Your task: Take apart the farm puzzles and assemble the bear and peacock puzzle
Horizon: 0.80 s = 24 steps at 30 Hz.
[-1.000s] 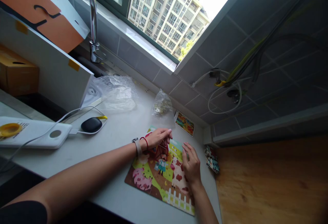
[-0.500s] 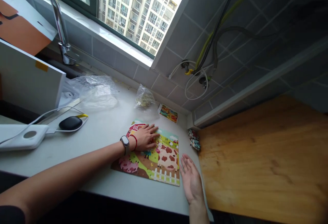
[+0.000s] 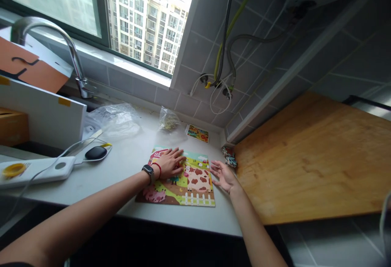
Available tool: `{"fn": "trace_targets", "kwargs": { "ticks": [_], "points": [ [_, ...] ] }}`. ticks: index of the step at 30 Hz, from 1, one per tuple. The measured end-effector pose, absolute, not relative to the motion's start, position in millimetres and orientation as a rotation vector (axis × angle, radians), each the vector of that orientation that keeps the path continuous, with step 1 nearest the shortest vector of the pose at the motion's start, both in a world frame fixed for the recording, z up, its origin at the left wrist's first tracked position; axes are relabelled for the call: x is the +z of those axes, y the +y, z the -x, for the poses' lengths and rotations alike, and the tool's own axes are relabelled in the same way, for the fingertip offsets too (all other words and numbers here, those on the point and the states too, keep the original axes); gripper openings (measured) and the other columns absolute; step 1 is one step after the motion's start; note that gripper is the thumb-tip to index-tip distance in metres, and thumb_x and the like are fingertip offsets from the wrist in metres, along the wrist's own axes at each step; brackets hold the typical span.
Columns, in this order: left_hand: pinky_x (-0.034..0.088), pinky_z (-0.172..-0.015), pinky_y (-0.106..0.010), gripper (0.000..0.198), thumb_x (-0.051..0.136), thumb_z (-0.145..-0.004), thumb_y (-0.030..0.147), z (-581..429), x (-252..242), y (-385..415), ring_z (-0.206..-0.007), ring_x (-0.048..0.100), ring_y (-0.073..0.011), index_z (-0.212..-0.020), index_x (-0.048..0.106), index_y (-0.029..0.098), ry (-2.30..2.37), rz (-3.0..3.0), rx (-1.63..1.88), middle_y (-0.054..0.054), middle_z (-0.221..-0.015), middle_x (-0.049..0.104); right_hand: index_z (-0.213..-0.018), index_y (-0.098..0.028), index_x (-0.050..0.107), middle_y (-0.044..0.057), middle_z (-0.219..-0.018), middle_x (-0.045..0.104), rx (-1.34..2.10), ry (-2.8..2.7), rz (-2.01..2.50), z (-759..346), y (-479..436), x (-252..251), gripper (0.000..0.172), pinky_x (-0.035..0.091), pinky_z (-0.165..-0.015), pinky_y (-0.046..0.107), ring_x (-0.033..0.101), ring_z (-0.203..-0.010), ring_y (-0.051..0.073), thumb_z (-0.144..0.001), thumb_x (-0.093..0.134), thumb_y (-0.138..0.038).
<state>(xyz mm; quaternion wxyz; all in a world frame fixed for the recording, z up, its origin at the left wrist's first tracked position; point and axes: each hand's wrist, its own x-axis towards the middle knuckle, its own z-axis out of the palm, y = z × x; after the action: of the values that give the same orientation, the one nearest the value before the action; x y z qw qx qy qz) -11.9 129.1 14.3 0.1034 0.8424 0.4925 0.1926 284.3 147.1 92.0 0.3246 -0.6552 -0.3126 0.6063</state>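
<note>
A flat farm-scene picture board (image 3: 175,191), printed with a spotted cow, a pink pig and a white fence, lies on the white counter. My left hand (image 3: 169,163) rests palm down on its upper left part, fingers spread and covering some of the picture. At the board's right edge is my right hand (image 3: 223,176), fingers apart and slightly curled, holding nothing; whether the fingertips touch the edge I cannot tell. Behind the board lies a small colourful picture card (image 3: 198,133). A stack of small printed items (image 3: 229,157) sits beyond my right hand.
Clear plastic bags (image 3: 120,118) and a small bag with yellowish contents (image 3: 168,119) lie towards the wall. On the left are a power strip (image 3: 58,170), a black rounded device (image 3: 95,153), a white panel (image 3: 55,112) and a faucet (image 3: 80,71). A wooden board (image 3: 305,165) borders the right.
The camera view has shifted. My right hand has moved up along the board's right edge, and its fingers have spread more. My left hand stays on the board.
</note>
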Motion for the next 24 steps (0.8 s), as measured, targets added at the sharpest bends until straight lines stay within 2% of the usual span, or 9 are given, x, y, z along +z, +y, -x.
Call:
{"fn": "trace_targets", "kwargs": {
  "ticks": [3,6,11,18,20,22,24],
  "points": [
    [0.033,-0.123,-0.061,0.052,0.06,-0.098,0.046,10,21,128,-0.15,0.043,-0.0403,-0.144,0.062,0.023,1.465,-2.518,0.525,-0.016,-0.161,0.049,-0.103,-0.025,0.069,0.004,-0.106,0.069,1.616,-0.807,1.741,-285,156,95,0.019,0.053,-0.08,0.034,0.069,-0.099,0.02,-0.094,0.06,-0.04],
    [0.034,-0.123,-0.061,0.051,0.061,-0.098,0.045,10,26,126,-0.15,0.043,-0.0404,-0.144,0.062,0.022,1.477,-2.537,0.479,-0.016,-0.161,0.049,-0.107,-0.022,0.068,0.006,-0.106,0.069,1.647,-0.791,1.758,-284,166,97,0.021,0.056,-0.077,0.035,0.069,-0.092,0.019,-0.101,0.055,-0.038],
    [0.034,-0.123,-0.061,0.051,0.06,-0.099,0.044,8,31,126,-0.151,0.041,-0.0402,-0.145,0.06,0.023,1.491,-2.555,0.406,-0.015,-0.162,0.047,-0.132,-0.018,0.063,0.01,-0.13,0.067,1.679,-0.813,1.735,-275,180,90,0.037,0.061,-0.092,0.045,0.069,-0.109,0.024,-0.102,0.066,-0.039],
    [0.032,-0.124,-0.061,0.055,0.056,-0.101,0.046,8,31,128,-0.154,0.037,-0.0398,-0.15,0.055,0.022,1.488,-2.554,0.316,-0.016,-0.165,0.043,-0.134,-0.019,0.062,0.01,-0.134,0.065,1.703,-0.832,1.689,-273,187,78,0.039,0.06,-0.094,0.047,0.068,-0.113,0.025,-0.102,0.068,-0.039],
    [0.03,-0.125,-0.062,0.055,0.055,-0.102,0.046,8,30,129,-0.155,0.035,-0.0402,-0.151,0.054,0.021,1.486,-2.543,0.304,-0.017,-0.166,0.042,-0.128,-0.017,0.065,0.01,-0.126,0.069,1.724,-0.83,1.667,-272,189,74,0.034,0.061,-0.089,0.043,0.07,-0.104,0.023,-0.102,0.067,-0.038],
    [0.029,-0.125,-0.062,0.055,0.054,-0.103,0.046,7,30,129,-0.155,0.034,-0.0407,-0.151,0.054,0.021,1.485,-2.538,0.3,-0.017,-0.166,0.041,-0.113,-0.014,0.069,0.008,-0.105,0.074,1.735,-0.825,1.651,-269,191,71,0.023,0.061,-0.077,0.034,0.071,-0.086,0.019,-0.101,0.067,-0.034],
    [0.03,-0.125,-0.062,0.054,0.055,-0.102,0.045,7,30,129,-0.155,0.035,-0.0406,-0.15,0.055,0.021,1.49,-2.538,0.308,-0.016,-0.166,0.042,-0.097,-0.014,0.069,0.005,-0.082,0.074,1.73,-0.818,1.643,-265,193,71,0.013,0.056,-0.065,0.027,0.067,-0.069,0.016,-0.097,0.068,-0.027]
  ]
}}
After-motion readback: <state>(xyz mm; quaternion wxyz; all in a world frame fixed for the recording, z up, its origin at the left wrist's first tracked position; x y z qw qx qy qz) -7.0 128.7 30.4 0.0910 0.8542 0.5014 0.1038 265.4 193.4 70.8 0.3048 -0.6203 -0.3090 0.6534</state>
